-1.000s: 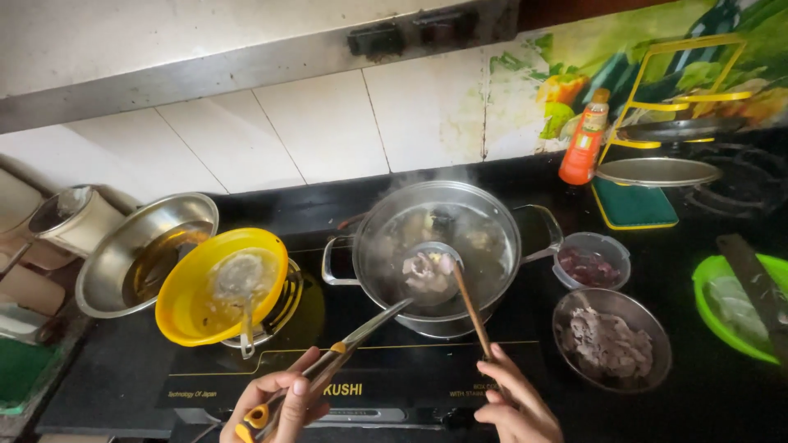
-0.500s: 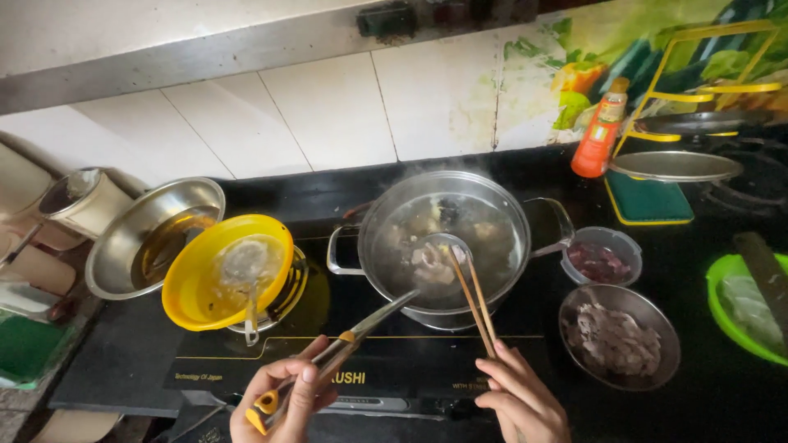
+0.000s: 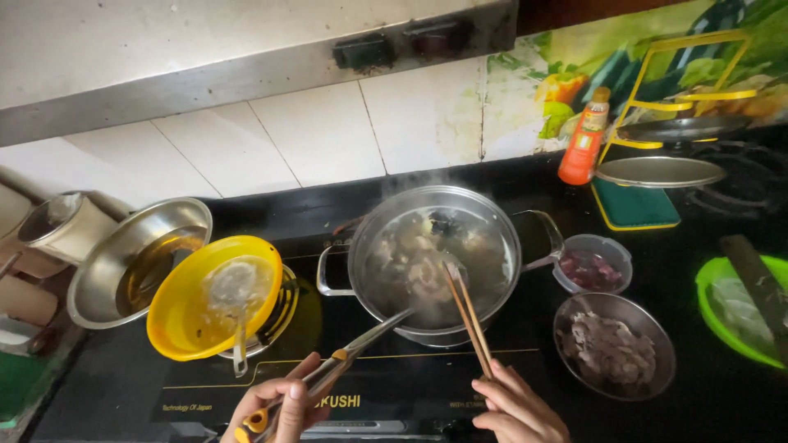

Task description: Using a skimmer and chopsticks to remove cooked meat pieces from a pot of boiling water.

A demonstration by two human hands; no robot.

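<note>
Ladle [image 3: 361,349] lowered – chopsticks [image 3: 468,316] in pot [image 3: 501,238] | both hands gripping

Pot [image 3: 435,262] sat centre on your cooktop [image 3: 123,385]. Strainer bowl [image 3: 215,297] and steel bowl [image 3: 135,258] lay left of it; two meat bowls [image 3: 614,344] right; bottle [image 3: 584,138] behind right.

Steam is blurring the contents of the steel pot [image 3: 435,262] at centre frame, so the pieces inside cannot be told apart. The bottom edge is cutting off both the left hand [image 3: 279,406] and the right hand [image 3: 517,410] at the wrists. The right edge is clipping the green bowl [image 3: 743,308].
</note>
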